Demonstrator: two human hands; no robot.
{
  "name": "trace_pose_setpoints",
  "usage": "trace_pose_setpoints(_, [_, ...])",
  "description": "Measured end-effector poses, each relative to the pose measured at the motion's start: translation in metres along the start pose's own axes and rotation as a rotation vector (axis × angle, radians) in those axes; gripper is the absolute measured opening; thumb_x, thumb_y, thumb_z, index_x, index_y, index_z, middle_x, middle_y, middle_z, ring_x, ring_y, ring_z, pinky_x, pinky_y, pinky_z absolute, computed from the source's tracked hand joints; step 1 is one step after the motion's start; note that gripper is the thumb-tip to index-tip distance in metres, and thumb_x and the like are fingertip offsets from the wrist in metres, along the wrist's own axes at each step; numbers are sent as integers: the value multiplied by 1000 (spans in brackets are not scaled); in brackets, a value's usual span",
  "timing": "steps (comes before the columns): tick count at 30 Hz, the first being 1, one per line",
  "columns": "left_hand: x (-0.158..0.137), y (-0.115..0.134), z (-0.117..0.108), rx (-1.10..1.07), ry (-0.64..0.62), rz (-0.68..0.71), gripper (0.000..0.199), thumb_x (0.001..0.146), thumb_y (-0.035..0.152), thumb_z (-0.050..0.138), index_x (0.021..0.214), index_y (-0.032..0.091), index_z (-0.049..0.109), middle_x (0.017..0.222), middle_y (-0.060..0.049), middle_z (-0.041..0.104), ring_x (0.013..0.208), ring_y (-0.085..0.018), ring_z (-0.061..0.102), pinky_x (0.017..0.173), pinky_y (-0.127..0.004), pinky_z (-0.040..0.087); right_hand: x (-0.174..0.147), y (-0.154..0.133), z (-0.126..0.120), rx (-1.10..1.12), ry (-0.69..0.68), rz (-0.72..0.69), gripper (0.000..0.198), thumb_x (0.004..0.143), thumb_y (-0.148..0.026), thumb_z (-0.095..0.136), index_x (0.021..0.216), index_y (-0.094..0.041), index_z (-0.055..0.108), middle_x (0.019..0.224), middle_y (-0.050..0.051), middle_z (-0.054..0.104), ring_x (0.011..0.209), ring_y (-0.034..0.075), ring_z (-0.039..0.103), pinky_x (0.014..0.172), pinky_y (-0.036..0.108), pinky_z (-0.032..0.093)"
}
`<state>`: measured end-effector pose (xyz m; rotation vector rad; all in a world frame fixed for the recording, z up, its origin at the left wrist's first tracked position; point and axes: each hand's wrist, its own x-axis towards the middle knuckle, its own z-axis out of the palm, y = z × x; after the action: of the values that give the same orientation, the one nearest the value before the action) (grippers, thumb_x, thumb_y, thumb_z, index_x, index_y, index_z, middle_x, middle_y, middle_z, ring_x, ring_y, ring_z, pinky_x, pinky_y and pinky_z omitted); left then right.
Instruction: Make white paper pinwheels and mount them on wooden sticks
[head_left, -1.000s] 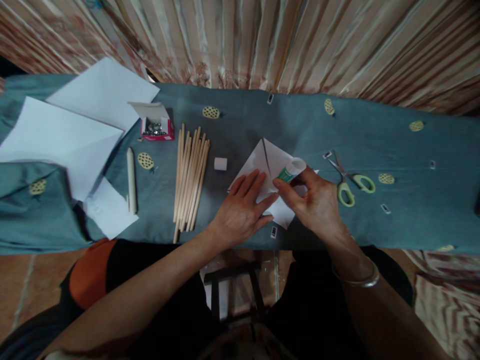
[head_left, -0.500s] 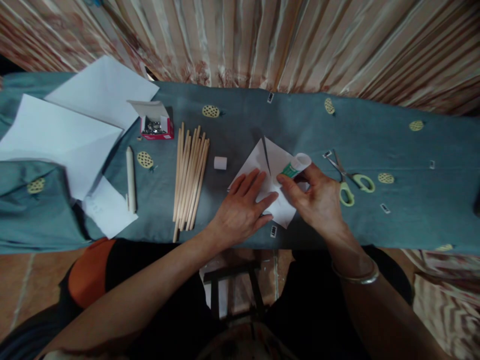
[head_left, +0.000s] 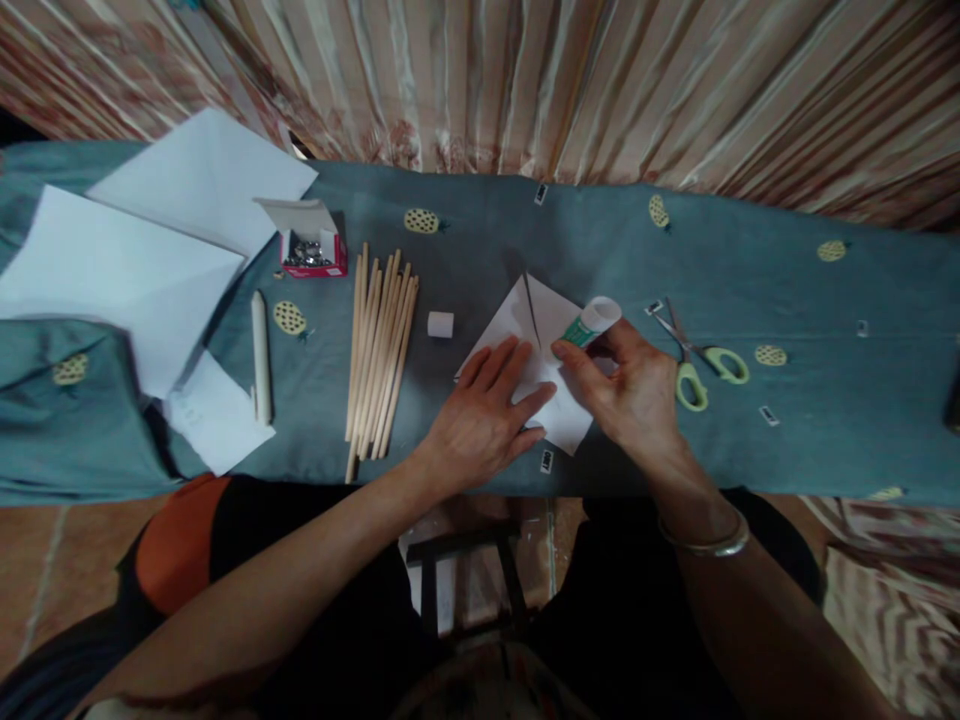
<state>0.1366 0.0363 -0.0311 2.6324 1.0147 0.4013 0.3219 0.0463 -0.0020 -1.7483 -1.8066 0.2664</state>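
Observation:
A white paper square (head_left: 556, 300), slit from its far corner toward the middle, lies on the cloth in front of me. My left hand (head_left: 487, 415) rests flat on its left part, fingers spread. In my right hand (head_left: 630, 385) a glue stick (head_left: 589, 322) with a green and white body is gripped, tilted, its lower end down at the paper near the centre. The tip of the stick is hidden by my thumb. A small white cap (head_left: 440, 324) lies on its side left of the paper.
Wooden sticks (head_left: 381, 350) lie bundled to the left, beside an open box of metal pins (head_left: 311, 245). Farther left are a pale pointed rod (head_left: 261, 355) and white paper sheets (head_left: 127, 270). Scissors with green handles (head_left: 701, 365) lie right of my right hand.
My right hand has shifted slightly left with the glue stick, which now stands a little more upright. The left hand stays in place on the paper.

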Motion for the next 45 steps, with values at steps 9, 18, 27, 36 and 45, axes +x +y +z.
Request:
trace_pose_setpoints(9, [0, 1, -1, 15, 0, 0, 51, 88, 47, 58, 132, 23, 52, 154, -15, 32, 143, -36, 26, 112, -57, 29, 3, -6, 2, 34, -15, 18, 32, 86, -53, 57, 82, -21, 61, 71, 3, 68, 67, 21, 65, 63, 34, 48])
trace_pose_setpoints(18, [1, 2, -2, 12, -19, -5, 52, 88, 47, 58, 133, 23, 51, 154, -16, 33, 143, -36, 26, 112, -56, 28, 3, -9, 4, 35, -47, -12, 32, 87, -52, 56, 84, -20, 61, 71, 4, 68, 68, 20, 64, 63, 32, 47])
trace_pose_setpoints(27, [1, 2, -3, -7, -6, 1, 50, 89, 47, 56, 132, 22, 52, 153, -15, 35, 143, -36, 26, 112, -56, 28, 0, -13, 2, 41, -89, -19, 30, 86, -50, 58, 82, -20, 59, 72, 4, 67, 65, 18, 62, 63, 30, 46])
trace_pose_setpoints(36, [0, 0, -1, -9, 11, 2, 49, 89, 48, 55, 132, 24, 52, 156, -13, 31, 144, -34, 25, 114, -55, 26, -1, -6, -5, 11, -73, -34, 30, 85, -50, 59, 80, -21, 60, 67, 2, 65, 61, 17, 61, 61, 29, 46])
trace_pose_setpoints(45, [0, -1, 1, -22, 21, 3, 46, 88, 46, 57, 128, 23, 55, 154, -13, 33, 143, -35, 26, 114, -55, 26, 3, 9, -8, 268, 131, 156, 27, 80, -45, 68, 91, -20, 67, 80, 3, 71, 73, 19, 67, 73, 35, 52])
